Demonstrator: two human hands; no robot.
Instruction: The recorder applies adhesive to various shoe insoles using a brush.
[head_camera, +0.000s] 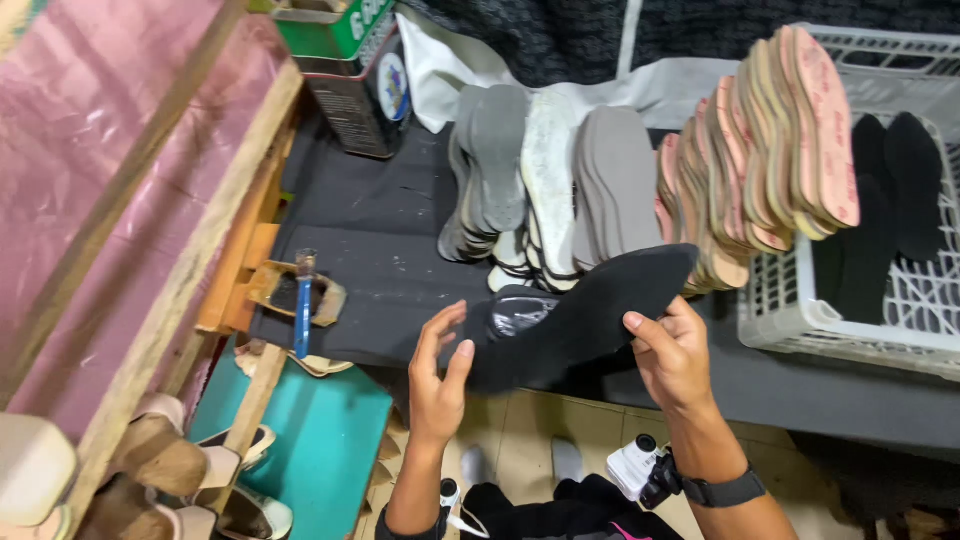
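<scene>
Between hands: black insole (590, 315); right hand (672, 355) pinching it, left hand (440, 370) spread.

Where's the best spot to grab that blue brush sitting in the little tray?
Probably the blue brush's long handle end, which points toward the person, reaching from the near side. The far end sits in the little tray, so the handle looks like the free part for fingers to close on.

Before me on the dark table (380, 230) stand rows of grey insoles (500, 160) and pink-faced insoles (790, 130). A white plastic crate (800, 310) holds black insoles (900, 180). A blue-handled brush (303, 305) rests beside a metal tin (355, 75).
</scene>
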